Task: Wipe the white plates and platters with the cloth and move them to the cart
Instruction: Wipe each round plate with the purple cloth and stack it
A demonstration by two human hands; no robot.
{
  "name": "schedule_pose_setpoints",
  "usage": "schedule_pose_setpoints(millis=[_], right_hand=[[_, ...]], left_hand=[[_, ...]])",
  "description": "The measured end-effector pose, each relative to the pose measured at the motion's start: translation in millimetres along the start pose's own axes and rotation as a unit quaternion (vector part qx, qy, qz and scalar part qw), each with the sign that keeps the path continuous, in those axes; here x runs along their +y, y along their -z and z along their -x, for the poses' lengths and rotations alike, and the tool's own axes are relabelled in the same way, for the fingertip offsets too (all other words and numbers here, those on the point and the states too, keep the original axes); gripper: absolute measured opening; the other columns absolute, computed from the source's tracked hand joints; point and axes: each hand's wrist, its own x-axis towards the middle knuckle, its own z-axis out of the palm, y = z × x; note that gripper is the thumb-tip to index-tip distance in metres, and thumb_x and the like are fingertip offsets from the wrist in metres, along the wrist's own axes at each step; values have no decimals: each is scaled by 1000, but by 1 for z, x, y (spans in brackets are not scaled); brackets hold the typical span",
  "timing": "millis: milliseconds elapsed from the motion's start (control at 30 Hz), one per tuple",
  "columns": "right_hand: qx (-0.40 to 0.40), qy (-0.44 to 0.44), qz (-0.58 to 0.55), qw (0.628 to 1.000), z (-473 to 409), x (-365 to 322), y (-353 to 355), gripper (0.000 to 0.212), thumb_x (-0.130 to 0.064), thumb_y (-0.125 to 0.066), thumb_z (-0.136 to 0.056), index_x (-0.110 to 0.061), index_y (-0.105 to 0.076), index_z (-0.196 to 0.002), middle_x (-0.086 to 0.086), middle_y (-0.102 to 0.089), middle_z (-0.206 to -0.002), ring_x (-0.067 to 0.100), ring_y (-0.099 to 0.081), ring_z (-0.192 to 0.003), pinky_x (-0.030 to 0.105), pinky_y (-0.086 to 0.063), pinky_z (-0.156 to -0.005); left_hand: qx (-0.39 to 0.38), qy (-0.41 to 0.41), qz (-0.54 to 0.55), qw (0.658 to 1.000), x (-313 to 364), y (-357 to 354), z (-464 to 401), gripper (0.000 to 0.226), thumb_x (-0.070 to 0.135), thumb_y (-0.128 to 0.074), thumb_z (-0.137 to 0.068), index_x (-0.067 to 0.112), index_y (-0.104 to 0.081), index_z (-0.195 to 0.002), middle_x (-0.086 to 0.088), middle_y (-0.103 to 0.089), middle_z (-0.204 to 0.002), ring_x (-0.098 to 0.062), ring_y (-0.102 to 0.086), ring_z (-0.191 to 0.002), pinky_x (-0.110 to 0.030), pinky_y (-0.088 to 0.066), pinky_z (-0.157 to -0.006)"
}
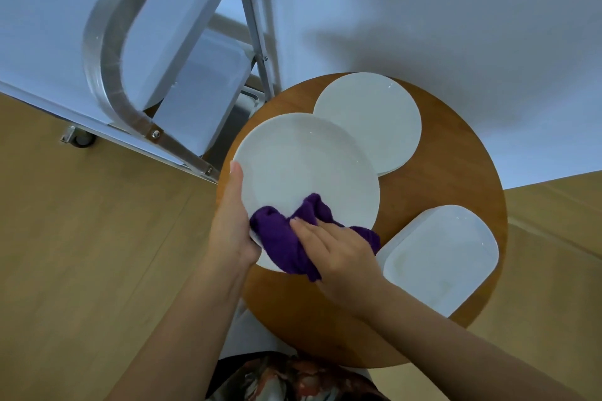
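Observation:
A round white plate (303,163) is held tilted above the round wooden table (456,172). My left hand (229,221) grips its left rim, thumb along the edge. My right hand (332,247) presses a purple cloth (283,234) onto the plate's near edge with straight fingers. Behind it, a stack of round white plates (374,120) lies on the table. A stack of rectangular white platters (446,254) sits at the table's right. The metal cart (107,75) stands at upper left with white rectangular platters (169,26) on its shelves.
The cart's curved metal handle and frame (257,29) stand close to the table's left edge. A cart wheel (79,139) rests on the wooden floor (81,254). A white wall rises behind the table.

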Motion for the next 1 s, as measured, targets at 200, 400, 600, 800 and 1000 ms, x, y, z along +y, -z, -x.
schedule_pose_setpoints(millis=[200,400,600,800,1000], right_hand=[[36,-228,-274,934,-20,-8,41,32,0,-76,-73,-19,-62,-96,-14,-66,-75,9,-66,-71,17,-52,-64],[107,-367,-622,683,-29,12,79,53,-8,-74,-58,-26,-57,-105,-8,-71,-92,18,-68,-91,32,-58,-71],[87,-395,-719,565,-11,29,74,32,-6,-74,-62,-28,-76,-85,2,-74,-92,20,-71,-82,31,-57,-61],[163,-513,-445,716,-7,36,62,63,-30,-73,-65,-22,-49,-123,-2,-64,-104,20,-64,-96,27,-55,-69],[114,-330,-393,851,-47,9,75,57,-35,-66,-74,-39,-35,-121,-18,-56,-102,1,-62,-93,20,-55,-80]], left_hand=[[-76,-70,-88,991,15,-5,12,68,76,-45,-70,25,-65,-111,-4,-70,-106,-22,-66,-101,-43,-55,-84],[49,-130,-230,963,20,-11,-10,47,62,-35,-90,30,-50,-121,7,-54,-120,-17,-51,-114,-42,-39,-101],[69,-2,-119,990,12,1,-24,45,62,-48,-87,23,-71,-90,0,-75,-83,-21,-73,-77,-40,-59,-66],[184,-101,-154,965,16,5,-21,30,51,-50,-88,27,-63,-77,5,-69,-61,-18,-64,-72,-28,-48,-54],[156,-311,-380,857,29,-12,-4,45,40,-40,-95,17,-44,-56,6,-44,-49,-5,-42,-44,-14,-37,-46]])
